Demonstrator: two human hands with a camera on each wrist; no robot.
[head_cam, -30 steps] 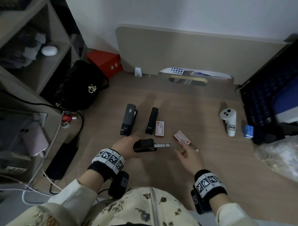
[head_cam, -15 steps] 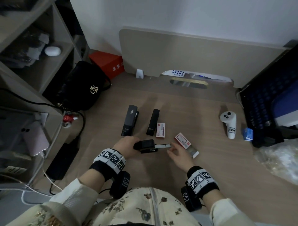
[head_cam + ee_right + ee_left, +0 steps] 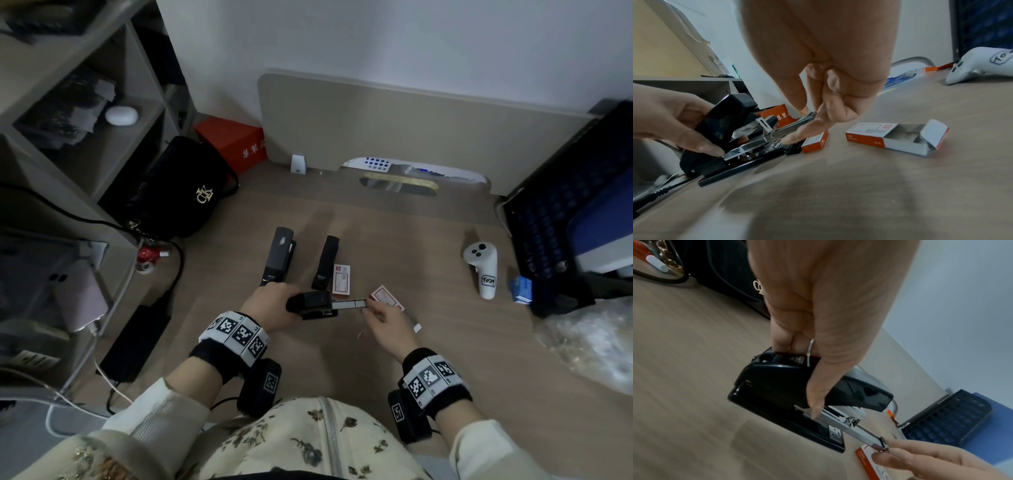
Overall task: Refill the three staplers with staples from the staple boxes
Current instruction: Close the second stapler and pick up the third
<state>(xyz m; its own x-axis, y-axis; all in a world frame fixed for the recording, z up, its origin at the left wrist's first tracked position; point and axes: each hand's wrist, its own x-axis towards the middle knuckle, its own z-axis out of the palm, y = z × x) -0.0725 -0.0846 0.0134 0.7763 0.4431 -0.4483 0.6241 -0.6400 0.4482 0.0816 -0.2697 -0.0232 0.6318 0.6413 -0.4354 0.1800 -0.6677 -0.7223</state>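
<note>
My left hand (image 3: pixel 291 306) grips the rear of a black stapler (image 3: pixel 313 303) lying on the wooden desk (image 3: pixel 342 359), thumb on its side. The stapler's metal tray (image 3: pixel 349 303) is slid out to the right. My right hand (image 3: pixel 365 309) pinches the tray's outer end between thumb and fingertips (image 3: pixel 900 451); I cannot tell whether a staple strip is between them. Two more black staplers (image 3: pixel 279 257) (image 3: pixel 325 262) lie shut behind. A closed staple box (image 3: pixel 342 279) is beside them, and an open staple box (image 3: pixel 896 138) lies behind my right hand.
A white controller (image 3: pixel 481 267) and a small blue box (image 3: pixel 522 289) lie at the right, before a dark crate (image 3: pixel 548 222). A black bag (image 3: pixel 185 192), shelves and cables fill the left. Crinkled plastic (image 3: pixel 589 342) sits at the front right.
My right hand has moved left from beside the open staple box to the end of the pulled-out tray and now pinches it. My left hand keeps its grip on the stapler.
</note>
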